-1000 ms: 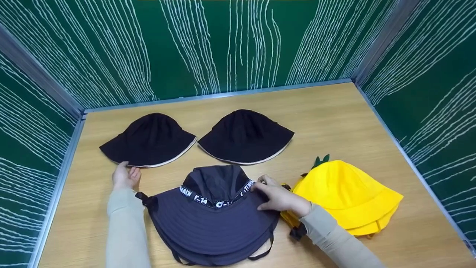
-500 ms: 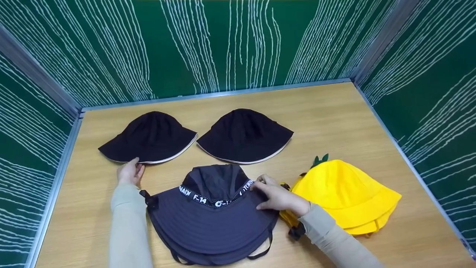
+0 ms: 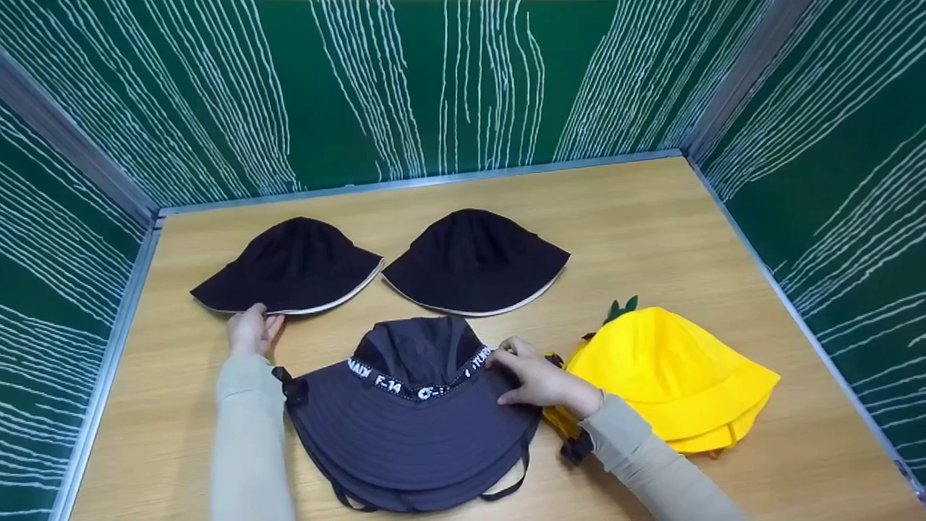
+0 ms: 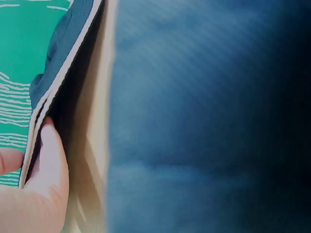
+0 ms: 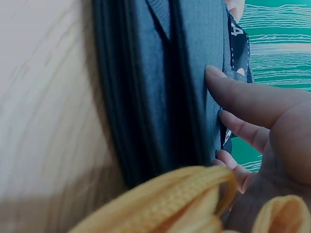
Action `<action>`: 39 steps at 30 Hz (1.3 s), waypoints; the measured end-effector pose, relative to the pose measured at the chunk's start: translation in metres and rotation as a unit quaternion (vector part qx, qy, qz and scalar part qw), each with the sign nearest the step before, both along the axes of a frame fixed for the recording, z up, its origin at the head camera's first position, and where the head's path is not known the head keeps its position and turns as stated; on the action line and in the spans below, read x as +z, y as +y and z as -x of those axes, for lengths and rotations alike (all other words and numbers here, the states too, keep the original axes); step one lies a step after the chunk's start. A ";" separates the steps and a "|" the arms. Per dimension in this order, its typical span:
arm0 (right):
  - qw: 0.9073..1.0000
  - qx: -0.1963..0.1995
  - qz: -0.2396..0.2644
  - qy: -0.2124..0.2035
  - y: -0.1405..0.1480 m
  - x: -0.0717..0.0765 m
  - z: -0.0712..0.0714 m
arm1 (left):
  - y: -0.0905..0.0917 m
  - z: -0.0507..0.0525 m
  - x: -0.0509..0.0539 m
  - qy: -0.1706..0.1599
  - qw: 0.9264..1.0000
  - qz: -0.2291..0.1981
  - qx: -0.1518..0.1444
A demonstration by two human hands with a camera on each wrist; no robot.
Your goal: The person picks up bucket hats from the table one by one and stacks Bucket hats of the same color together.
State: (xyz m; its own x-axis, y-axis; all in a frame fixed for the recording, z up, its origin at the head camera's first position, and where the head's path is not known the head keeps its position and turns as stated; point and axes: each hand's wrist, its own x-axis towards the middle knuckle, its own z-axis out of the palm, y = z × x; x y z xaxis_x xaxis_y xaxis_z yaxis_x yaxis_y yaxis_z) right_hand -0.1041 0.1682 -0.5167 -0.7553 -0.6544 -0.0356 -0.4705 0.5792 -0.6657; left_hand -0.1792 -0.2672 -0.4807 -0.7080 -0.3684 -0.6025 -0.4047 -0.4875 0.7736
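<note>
My left hand [image 3: 249, 331] pinches the front brim edge of a black bucket hat [image 3: 293, 264] with pale trim, at the back left of the table. In the left wrist view, thumb and finger lie on either side of that brim [image 4: 65, 73]. Right of it lies a similar black bucket hat [image 3: 474, 264]. Nearer to me is a dark grey wide-brimmed sun hat [image 3: 412, 434] with a lettered band. My right hand [image 3: 539, 378] rests on its right side, fingertips by the band and thumb on the brim. Several brim layers of the sun hat [image 5: 194, 58] show in the right wrist view.
Yellow bucket hats [image 3: 673, 383], apparently stacked, with a green leaf-shaped piece [image 3: 622, 310], lie at the right, close beside my right wrist. Green walls [image 3: 340, 87] with white wavy lines and metal framing enclose the wooden table [image 3: 629, 231] at the back and sides.
My left hand has shifted slightly right and away along the left black hat's brim, and the brim's front edge has moved slightly back. The right hand stays on the grey hat.
</note>
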 end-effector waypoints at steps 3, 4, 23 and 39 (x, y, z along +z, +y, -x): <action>1.000 0.003 0.000 0.001 0.000 -0.001 0.000 | 0.000 -0.001 0.003 0.016 1.000 0.011 0.020; 1.000 0.003 0.000 0.002 0.000 -0.001 0.000 | 0.001 0.000 0.005 0.025 0.999 0.013 0.028; 1.000 -0.008 0.009 0.009 0.001 -0.003 -0.001 | 0.050 0.010 0.064 0.276 0.949 0.004 0.151; 1.000 -0.008 0.009 0.011 -0.001 -0.003 -0.001 | 0.133 -0.039 0.114 0.369 0.929 -0.024 0.027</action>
State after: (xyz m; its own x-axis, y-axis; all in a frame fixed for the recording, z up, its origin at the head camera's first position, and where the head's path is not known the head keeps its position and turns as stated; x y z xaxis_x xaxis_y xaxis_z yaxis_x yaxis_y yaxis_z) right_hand -0.1033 0.1676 -0.5198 -0.7666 -0.6421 -0.0071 -0.4750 0.5745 -0.6666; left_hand -0.1402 -0.1344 -0.3671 -0.9156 -0.4015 0.0224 0.2533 -0.5325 0.8076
